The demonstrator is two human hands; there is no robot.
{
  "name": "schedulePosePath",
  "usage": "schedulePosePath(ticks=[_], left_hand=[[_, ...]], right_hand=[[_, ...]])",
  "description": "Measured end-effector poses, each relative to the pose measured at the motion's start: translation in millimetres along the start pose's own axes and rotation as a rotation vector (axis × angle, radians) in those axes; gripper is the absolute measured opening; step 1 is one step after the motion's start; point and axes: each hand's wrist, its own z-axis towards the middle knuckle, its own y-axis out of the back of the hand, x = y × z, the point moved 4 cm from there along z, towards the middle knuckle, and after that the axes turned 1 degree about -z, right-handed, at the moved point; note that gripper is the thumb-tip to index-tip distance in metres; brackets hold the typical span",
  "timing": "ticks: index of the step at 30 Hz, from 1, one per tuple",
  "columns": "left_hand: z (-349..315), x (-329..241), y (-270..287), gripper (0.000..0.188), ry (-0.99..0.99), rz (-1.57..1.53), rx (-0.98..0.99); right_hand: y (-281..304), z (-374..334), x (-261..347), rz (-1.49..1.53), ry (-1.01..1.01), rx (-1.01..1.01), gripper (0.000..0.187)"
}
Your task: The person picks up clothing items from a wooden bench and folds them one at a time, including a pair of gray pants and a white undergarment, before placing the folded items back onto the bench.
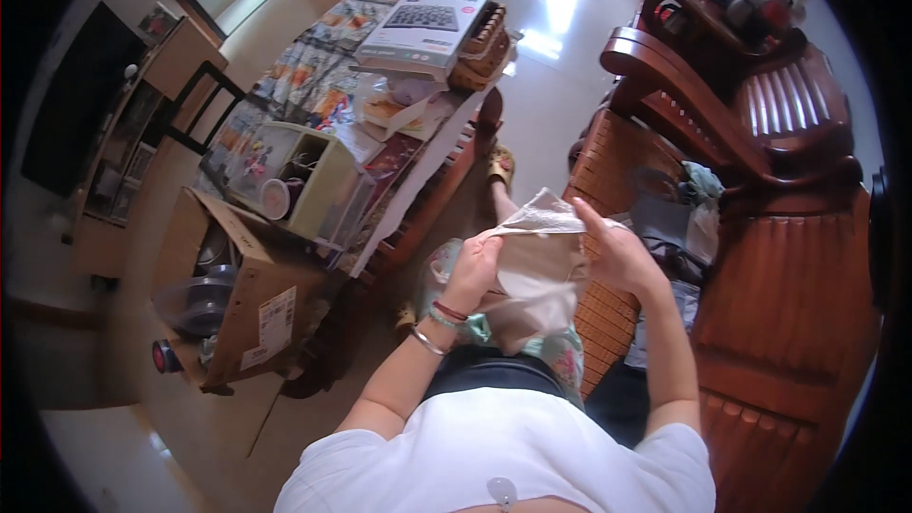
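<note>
A beige piece of clothing (538, 287) with a whitish lace edge hangs stretched between my hands, above my lap. My left hand (477, 266) pinches its upper left edge, thumb on top. At the upper right edge is my right hand (619, 253), its index finger raised along the lace and its other fingers closed on the cloth, partly hidden. Floral, pale green fabric (562, 357) shows on my lap beneath the garment. A metal bangle and beaded bracelets circle my left wrist.
Left of me, a cluttered table holds a boxed keyboard (429, 23), a wicker basket (481, 59) and a pale organizer box (302, 180). An open cardboard box (249, 296) stands nearer. On my right are a wooden bench (769, 342), a woven mat (608, 323) and bags (676, 224).
</note>
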Motion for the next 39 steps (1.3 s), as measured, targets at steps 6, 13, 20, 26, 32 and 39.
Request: schedulePosePath(ticks=[6, 13, 20, 26, 32, 39], left_hand=[[2, 0, 1, 0.035, 0.064, 0.122, 0.094], [-2, 6, 2, 0.039, 0.101, 0.123, 0.104], [-5, 11, 2, 0.037, 0.0, 0.15, 0.122], [-11, 5, -4, 0.033, 0.106, 0.113, 0.242], [-11, 3, -7, 0.025, 0.106, 0.091, 0.267], [-14, 2, -8, 0.024, 0.009, 0.19, 0.286]], right_hand=[[20, -23, -33, 0.064, -0.156, -0.07, 0.077], [-29, -17, -21, 1.071, -0.224, -0.319, 0.022], [-40, -19, 7, 0.916, -0.26, -0.378, 0.014], [-52, -20, 11, 0.843, -0.305, -0.29, 0.015], [-68, -17, 18, 0.708, -0.125, -0.288, 0.015], [-80, -18, 28, 0.55, -0.279, -0.141, 0.019]])
